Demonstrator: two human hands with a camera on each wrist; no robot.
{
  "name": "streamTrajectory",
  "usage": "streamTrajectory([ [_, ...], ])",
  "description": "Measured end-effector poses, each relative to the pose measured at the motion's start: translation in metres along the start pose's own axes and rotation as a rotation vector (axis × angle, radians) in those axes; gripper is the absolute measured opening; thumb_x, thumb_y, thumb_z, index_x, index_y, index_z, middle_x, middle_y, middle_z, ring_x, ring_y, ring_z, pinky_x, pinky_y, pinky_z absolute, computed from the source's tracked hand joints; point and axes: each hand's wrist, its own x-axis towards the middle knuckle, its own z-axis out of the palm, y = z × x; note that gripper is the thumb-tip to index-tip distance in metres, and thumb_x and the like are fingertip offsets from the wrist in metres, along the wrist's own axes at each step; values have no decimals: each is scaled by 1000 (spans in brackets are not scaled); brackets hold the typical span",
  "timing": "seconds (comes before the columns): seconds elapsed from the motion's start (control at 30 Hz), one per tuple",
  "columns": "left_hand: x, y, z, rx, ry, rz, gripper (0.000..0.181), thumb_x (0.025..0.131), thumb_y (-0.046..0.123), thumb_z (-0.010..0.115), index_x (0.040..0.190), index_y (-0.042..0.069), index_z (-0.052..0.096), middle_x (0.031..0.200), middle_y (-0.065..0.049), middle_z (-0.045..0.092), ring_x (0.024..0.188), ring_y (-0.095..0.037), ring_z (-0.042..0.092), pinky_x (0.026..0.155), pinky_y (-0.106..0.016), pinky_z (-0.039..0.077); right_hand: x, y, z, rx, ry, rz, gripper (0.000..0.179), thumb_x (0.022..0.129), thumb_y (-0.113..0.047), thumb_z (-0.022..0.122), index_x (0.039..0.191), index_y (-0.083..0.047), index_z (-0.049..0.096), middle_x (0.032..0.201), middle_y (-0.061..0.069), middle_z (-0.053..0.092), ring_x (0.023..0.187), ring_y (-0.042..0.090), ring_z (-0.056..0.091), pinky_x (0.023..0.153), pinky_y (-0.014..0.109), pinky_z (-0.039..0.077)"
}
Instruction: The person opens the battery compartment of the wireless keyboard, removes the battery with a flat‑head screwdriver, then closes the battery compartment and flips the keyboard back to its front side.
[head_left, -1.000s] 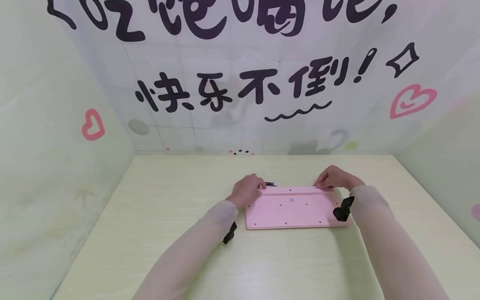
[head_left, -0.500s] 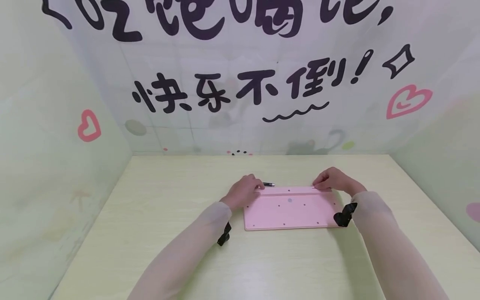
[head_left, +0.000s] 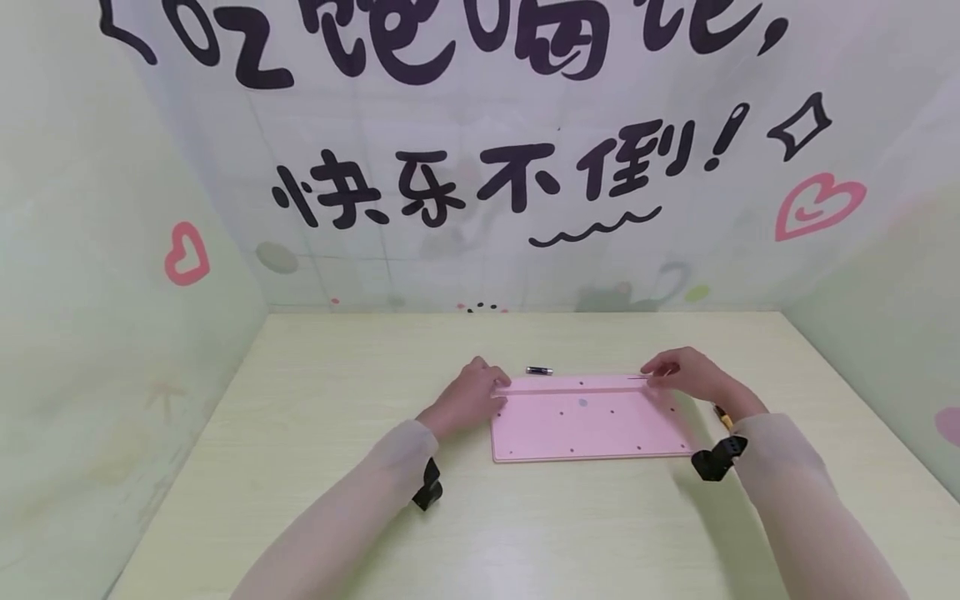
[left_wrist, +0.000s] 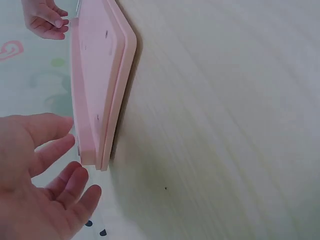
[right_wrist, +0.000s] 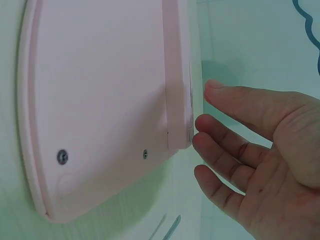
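Observation:
A pink keyboard (head_left: 592, 425) lies with its screwed underside up and its raised ridge along the far edge. My left hand (head_left: 468, 398) is at its far left corner, thumb and fingers spread loosely. In the left wrist view, those fingertips (left_wrist: 67, 142) sit right by the keyboard's end with nothing between them. Over the far right corner is my right hand (head_left: 693, 375), its fingers loosely bent and parted. The right wrist view shows these fingers (right_wrist: 215, 142) close beside the ridge, holding nothing. A thin dark line marks the ridge's edge there.
Just behind the keyboard lies a small black and silver battery (head_left: 539, 371). A yellow and black object (head_left: 723, 417) is partly hidden by the right wrist. The pale wooden table (head_left: 360, 358) meets printed walls at the back and both sides.
Both hands have drawn outward from the keyboard's far edge, the left toward the left and the right toward the right. The yellow and black object has come into view; the keyboard stays put.

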Motion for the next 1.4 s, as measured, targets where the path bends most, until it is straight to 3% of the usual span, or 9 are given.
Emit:
streamTrajectory([
  [0.13,-10,-1,-3,-101,-24,-45,30,87,15,63,115,6,59,99,-8,44,84,-19,47,78,-31,44,-10,0,1,-10,-2,7,23,84,-6,64,104,6,64,90,10,63,81,22,55,66,30,48],
  [0.27,-17,-4,-3,-145,-24,-75,29,88,14,62,115,6,58,100,-10,44,88,-21,48,81,-34,44,-18,-2,0,-11,-4,29,25,84,-8,64,105,6,63,89,8,62,81,22,55,64,30,48],
  [0.5,-23,-11,2,-192,-22,-45,30,88,10,60,116,3,55,97,-9,48,87,-20,48,76,-32,44,-30,-1,3,-18,5,64,27,85,-11,64,106,6,62,88,7,60,79,21,54,63,30,47],
  [0.73,-31,-7,7,-254,-35,-44,37,88,9,59,122,1,49,102,-12,49,91,-22,48,79,-36,44,-37,3,9,10,23,88,28,83,-9,65,105,7,62,91,11,59,83,25,54,63,31,47],
  [0.93,-34,-5,12,-263,-18,-61,39,86,9,61,122,-1,50,103,-13,48,93,-23,49,81,-36,45,-41,6,18,-1,28,97,27,83,-8,65,104,8,62,92,14,59,84,28,55,65,33,48],
  [1.13,-34,-3,20,-280,5,-87,37,86,6,60,121,-3,50,97,-10,44,85,-20,45,72,-30,43,-46,7,24,26,52,112,28,83,-8,65,105,9,60,94,20,59,87,33,56,68,36,49],
  [1.4,-32,8,31,-334,75,-154,42,83,2,62,122,-6,49,104,-17,40,84,-21,45,73,-30,43,-48,10,27,81,72,187,38,79,-13,72,107,9,58,96,23,58,82,28,58,64,33,53],
])
